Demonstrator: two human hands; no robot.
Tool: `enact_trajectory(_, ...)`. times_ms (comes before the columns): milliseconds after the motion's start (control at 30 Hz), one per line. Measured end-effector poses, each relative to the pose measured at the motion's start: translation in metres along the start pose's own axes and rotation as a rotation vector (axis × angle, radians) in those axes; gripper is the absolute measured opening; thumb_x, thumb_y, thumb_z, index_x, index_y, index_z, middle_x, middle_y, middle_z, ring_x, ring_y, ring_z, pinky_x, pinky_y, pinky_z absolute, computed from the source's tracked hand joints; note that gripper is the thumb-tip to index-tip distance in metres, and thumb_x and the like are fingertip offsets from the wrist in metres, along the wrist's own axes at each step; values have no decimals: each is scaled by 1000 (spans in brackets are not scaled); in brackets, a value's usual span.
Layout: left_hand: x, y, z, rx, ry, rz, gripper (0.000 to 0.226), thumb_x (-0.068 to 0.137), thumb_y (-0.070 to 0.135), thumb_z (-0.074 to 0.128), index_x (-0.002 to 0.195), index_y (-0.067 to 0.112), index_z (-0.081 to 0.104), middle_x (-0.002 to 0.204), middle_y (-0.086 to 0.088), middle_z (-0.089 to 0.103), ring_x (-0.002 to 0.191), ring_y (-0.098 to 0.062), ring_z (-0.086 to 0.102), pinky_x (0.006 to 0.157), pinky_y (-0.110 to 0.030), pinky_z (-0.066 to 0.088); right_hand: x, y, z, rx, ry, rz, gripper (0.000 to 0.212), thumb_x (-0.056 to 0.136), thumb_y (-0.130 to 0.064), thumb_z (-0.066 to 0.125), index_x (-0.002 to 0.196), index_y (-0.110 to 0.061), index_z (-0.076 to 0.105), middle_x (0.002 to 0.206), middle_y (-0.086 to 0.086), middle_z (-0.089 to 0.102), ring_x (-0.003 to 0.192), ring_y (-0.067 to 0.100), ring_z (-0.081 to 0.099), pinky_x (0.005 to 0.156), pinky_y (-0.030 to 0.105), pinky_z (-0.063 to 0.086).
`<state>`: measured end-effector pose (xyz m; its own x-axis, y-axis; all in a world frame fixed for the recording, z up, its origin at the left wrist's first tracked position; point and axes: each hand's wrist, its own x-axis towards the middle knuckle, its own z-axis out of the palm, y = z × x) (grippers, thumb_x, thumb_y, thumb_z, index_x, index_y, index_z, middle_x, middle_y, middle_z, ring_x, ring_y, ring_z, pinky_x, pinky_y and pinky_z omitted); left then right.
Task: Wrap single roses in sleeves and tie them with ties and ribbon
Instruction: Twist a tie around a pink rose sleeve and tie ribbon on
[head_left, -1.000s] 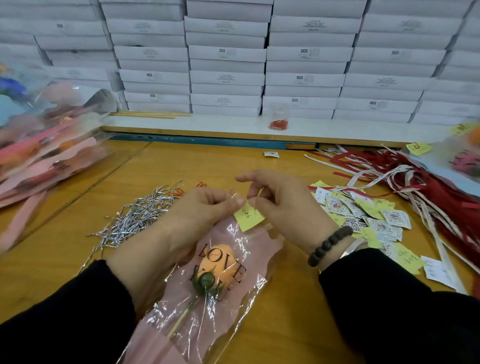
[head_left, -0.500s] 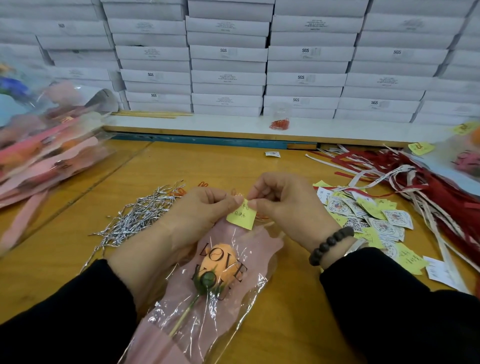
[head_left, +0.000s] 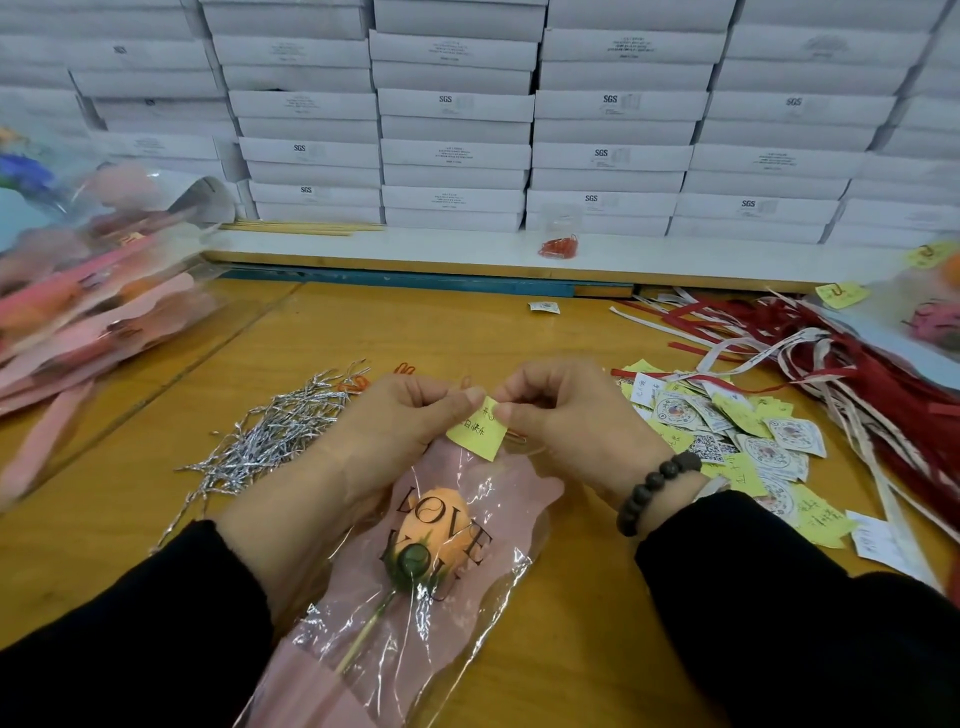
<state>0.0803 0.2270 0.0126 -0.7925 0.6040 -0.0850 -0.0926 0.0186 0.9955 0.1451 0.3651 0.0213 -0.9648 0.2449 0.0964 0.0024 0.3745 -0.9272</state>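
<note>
Since the earlier frames both hands have drawn closer together over the top of the sleeve, and the yellow note (head_left: 477, 432) has tilted — I log its top corner now pinched from both sides.

Left to right on the wooden table (head_left: 582, 613): one heap of finished wrapped roses (head_left: 88, 317), blurred, number not countable. One loose pile of silver twist ties (head_left: 275, 436), too many to count. Left hand (head_left: 400, 415) — fingers curled, thumb and forefinger pinching the note's upper left edge. One orange rose (head_left: 434, 525) lies inside one pink and clear sleeve (head_left: 415, 613) printed LOVE YOU, bloom pointing away from me, stem running back toward my body, between the two forearms and just below the note. Right hand (head_left: 566, 410) — fingers curled, thumb and forefinger pinching the note's upper right edge; one dark bead bracelet (head_left: 652, 486) sits on that wrist. Something thin and orange shows just under the note; I cannot tell what it is.

Right of the hands: one scatter of yellow notes and printed cards (head_left: 737, 441), uncounted. One tangle of red and white ribbons (head_left: 857, 374). Behind everything, stacked white boxes (head_left: 452, 130) in several columns.
</note>
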Motion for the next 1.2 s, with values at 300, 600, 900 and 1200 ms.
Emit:
enact_trajectory(300,1,1,-2,71,51,32,23,83,3,63,60,5,65,84,-27,66,72,-25,59,70,-33,47,8,8,-10,-45,151,-23,19,92,-14,54,79,-22,66,75,-5,61,58,-2,53,48,5,41)
enact_trajectory(600,2,0,-4,53,68,18,24,83,2,63,59,5,62,59,-7,63,48,-12,55,47,-17,46,15,30,-9,-649,67,-35,24,90,-9,55,109,-16,67,107,1,53,86,10,48,80,19,37)
enact_trajectory(900,0,1,-4,72,58,20,35,84,4,64,50,14,65,60,-6,64,46,-11,56,46,-16,46,15,32,-8,-658,103,-75,8,87,-9,58,83,-15,61,80,-7,51,78,11,49,70,23,40)
enact_trajectory(1200,0,2,-4,57,57,11,32,84,5,64,53,12,64,60,-6,64,45,-10,57,45,-16,47,15,29,-17,-96,199,-51,22,87,-1,59,88,-23,64,71,-4,54,65,8,49,60,16,45)
